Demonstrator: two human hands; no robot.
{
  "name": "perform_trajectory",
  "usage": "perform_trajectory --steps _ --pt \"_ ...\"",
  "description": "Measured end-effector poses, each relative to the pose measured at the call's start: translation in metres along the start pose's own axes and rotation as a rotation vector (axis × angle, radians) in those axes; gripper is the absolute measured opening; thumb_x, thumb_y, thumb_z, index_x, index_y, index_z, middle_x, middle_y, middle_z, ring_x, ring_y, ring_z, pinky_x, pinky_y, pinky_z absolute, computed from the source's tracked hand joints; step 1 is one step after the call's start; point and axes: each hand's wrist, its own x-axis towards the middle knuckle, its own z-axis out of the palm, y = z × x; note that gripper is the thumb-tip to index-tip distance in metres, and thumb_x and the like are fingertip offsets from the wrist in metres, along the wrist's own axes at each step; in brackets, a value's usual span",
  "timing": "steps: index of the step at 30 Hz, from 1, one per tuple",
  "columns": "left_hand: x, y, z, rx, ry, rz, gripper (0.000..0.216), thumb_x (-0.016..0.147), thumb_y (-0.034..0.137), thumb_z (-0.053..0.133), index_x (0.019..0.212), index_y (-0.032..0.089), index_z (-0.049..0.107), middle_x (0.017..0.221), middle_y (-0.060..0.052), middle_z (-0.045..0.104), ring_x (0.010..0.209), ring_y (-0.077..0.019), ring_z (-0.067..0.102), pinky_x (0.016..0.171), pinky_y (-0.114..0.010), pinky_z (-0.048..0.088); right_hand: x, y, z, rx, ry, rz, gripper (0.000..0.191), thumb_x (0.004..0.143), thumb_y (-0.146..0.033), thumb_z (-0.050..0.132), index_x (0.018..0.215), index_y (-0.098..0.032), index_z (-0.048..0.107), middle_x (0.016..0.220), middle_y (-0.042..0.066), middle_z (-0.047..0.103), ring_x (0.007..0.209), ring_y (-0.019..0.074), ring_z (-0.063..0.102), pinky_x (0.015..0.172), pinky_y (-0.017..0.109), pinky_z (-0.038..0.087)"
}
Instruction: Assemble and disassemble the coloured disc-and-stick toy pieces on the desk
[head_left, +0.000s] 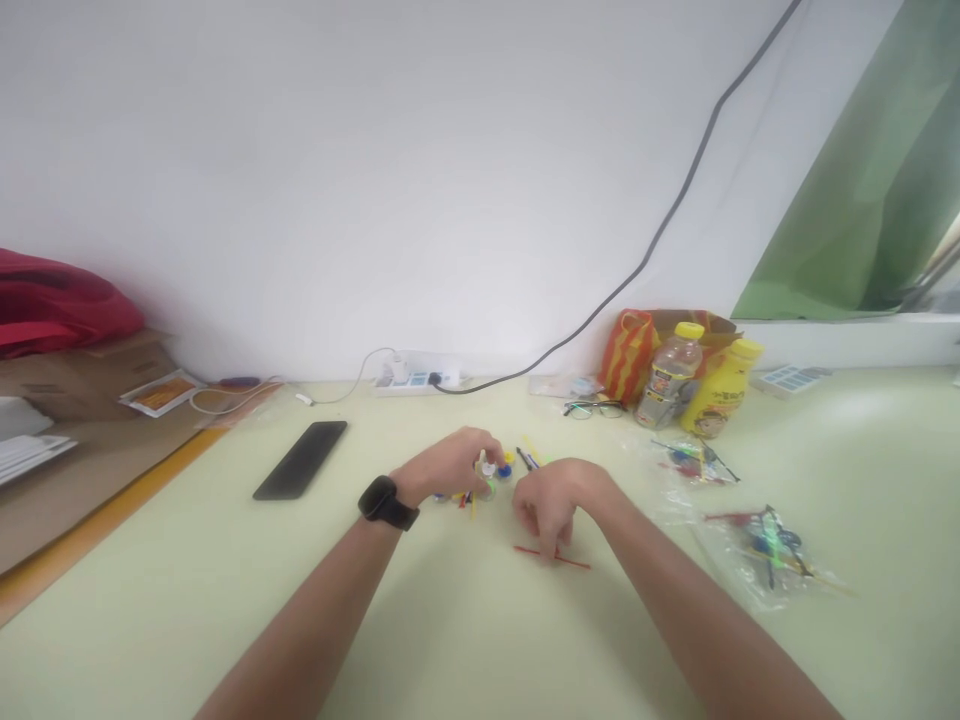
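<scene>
My left hand [456, 466], with a black watch on its wrist, reaches over a small pile of coloured plastic pieces. Its fingers are curved and apart, near a white piece [489, 469] and a green piece [490, 488]. Beside them lies a blue and yellow piece [505, 468]. Closer to me, my right hand [550, 506] points down with its fingertips closed on a thin red stick [574, 563] lying on the table. Dark and yellow sticks [527, 458] lie just behind that hand. Part of the pile is hidden by my left hand.
Clear bags of coloured parts [776, 545] lie on the right. Behind them stand a clear bottle [671, 378], a yellow bottle [721, 390] and glasses [595, 408]. A black phone [301, 460] lies left, a power strip [418, 380] by the wall, cardboard [82, 460] far left.
</scene>
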Motion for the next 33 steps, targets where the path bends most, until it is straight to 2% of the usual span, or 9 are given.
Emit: perform_trajectory --steps 3,5,8,12,17,21,27,33 --pt "-0.001 0.001 0.000 0.012 0.042 0.021 0.032 0.065 0.023 0.074 0.098 0.025 0.077 0.101 -0.004 0.068 0.095 -0.0243 0.065 0.074 -0.030 0.051 -0.007 0.000 0.001 0.023 0.136 -0.090 0.020 0.060 -0.019 0.079 0.073 -0.021 0.065 0.068 -0.002 0.068 0.067 0.0202 0.072 0.059 0.026 0.051" --pt "-0.001 0.001 0.000 0.006 0.042 0.017 0.032 0.066 0.021 0.073 0.097 0.025 0.077 0.100 -0.004 0.068 0.091 -0.0236 0.065 0.071 -0.030 0.050 -0.012 0.003 0.000 0.042 0.195 -0.159 0.015 0.062 -0.016 0.073 0.075 -0.022 0.067 0.071 -0.002 0.070 0.067 0.0195 0.072 0.060 0.026 0.050" --pt "-0.001 0.000 0.000 -0.011 0.034 0.007 0.030 0.068 0.023 0.073 0.098 0.024 0.078 0.099 -0.004 0.068 0.085 -0.0221 0.066 0.068 -0.030 0.050 -0.016 0.012 -0.004 0.076 0.217 -0.249 0.011 0.067 -0.017 0.068 0.077 -0.022 0.068 0.079 -0.001 0.073 0.064 0.0179 0.072 0.060 0.026 0.049" --pt "0.000 -0.002 0.001 -0.013 0.068 0.040 0.025 0.071 0.023 0.073 0.096 0.023 0.077 0.098 -0.004 0.070 0.088 -0.0216 0.065 0.072 -0.030 0.049 -0.019 0.024 -0.010 0.079 0.244 -0.332 0.009 0.072 -0.018 0.064 0.080 -0.021 0.069 0.085 0.001 0.072 0.065 0.0170 0.071 0.061 0.026 0.049" --pt "0.002 -0.003 0.003 -0.009 0.052 0.059 0.018 0.076 0.027 0.071 0.093 0.022 0.077 0.094 -0.003 0.071 0.083 -0.0199 0.064 0.069 -0.029 0.048 -0.020 0.027 -0.013 0.051 0.327 -0.367 0.013 0.075 -0.017 0.063 0.085 -0.022 0.070 0.087 0.001 0.071 0.067 0.0160 0.068 0.062 0.025 0.048" --pt "0.001 0.003 0.000 -0.011 0.084 0.088 0.016 0.081 0.029 0.068 0.093 0.022 0.076 0.094 -0.003 0.072 0.085 -0.0197 0.064 0.072 -0.028 0.048 -0.021 0.025 -0.014 0.039 0.391 -0.393 0.014 0.076 -0.015 0.060 0.085 -0.022 0.069 0.086 0.001 0.070 0.069 0.0166 0.066 0.059 0.025 0.046" --pt "-0.001 0.019 -0.006 -0.085 0.152 0.101 0.020 0.093 0.027 0.054 0.092 0.021 0.073 0.093 -0.003 0.075 0.082 -0.0176 0.066 0.070 -0.026 0.048 -0.028 0.023 -0.017 0.218 0.605 -0.453 0.011 0.082 -0.018 0.060 0.091 -0.022 0.065 0.093 0.001 0.070 0.077 0.0176 0.068 0.063 0.025 0.049" --pt "0.001 0.022 -0.004 -0.134 0.163 0.082 0.021 0.094 0.031 0.054 0.082 0.020 0.068 0.086 -0.003 0.074 0.073 -0.0164 0.066 0.063 -0.025 0.046 -0.022 0.022 -0.018 0.300 0.743 -0.503 0.004 0.084 -0.020 0.060 0.088 -0.021 0.062 0.086 0.000 0.069 0.075 0.0169 0.068 0.062 0.025 0.049"
